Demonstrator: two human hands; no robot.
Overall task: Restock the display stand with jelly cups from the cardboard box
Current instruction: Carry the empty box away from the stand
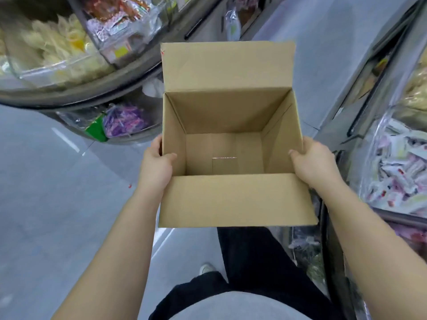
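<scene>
An open brown cardboard box (231, 199) is held in the air in front of me, its flaps spread and its inside bare. My left hand (156, 166) grips the box's left wall, thumb hooked over the rim and inside. My right hand (315, 165) grips the right wall the same way. A round tiered display stand (76, 93) stands at the upper left, with clear bins of pale yellow packaged sweets (57, 45) that are too blurred to name. No jelly cups show inside the box.
The stand's lower tier holds purple (126, 120) and green packets. Another display (397, 162) on the right carries white and pink wrapped sweets. A grey floor aisle (46, 192) runs between them. My dark trousers and one white shoe (206, 269) are below the box.
</scene>
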